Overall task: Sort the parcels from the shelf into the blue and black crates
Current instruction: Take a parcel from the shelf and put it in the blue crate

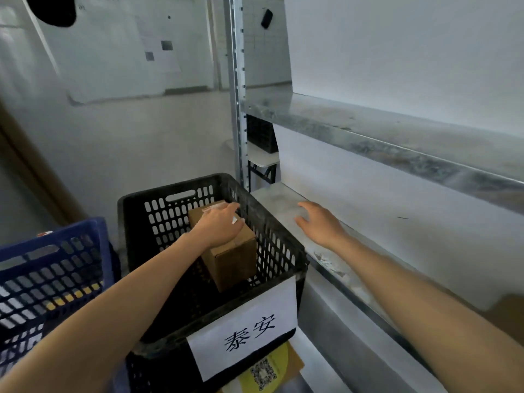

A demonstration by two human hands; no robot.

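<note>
The left hand point(219, 226) clasps the brown parcel point(232, 262) from above, likely to set it down upright inside the black crate point(170, 217), whose walls surround the grip. Right of the grip, the right hand point(320, 224) hovers open over the shelf point(279, 198); the blue crate point(56, 268) stands left. Whether the parcel's hidden base rests on the floor is unclear.

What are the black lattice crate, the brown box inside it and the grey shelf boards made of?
The black lattice crate looks like moulded plastic, matte and dusty, judging by its regular slotted holes and handle cut-out. The brown box is likely cardboard, dull, with folded edges and clear tape on top. The grey shelf boards are probably galvanised steel, given the mottled, faintly shiny surface.
</note>
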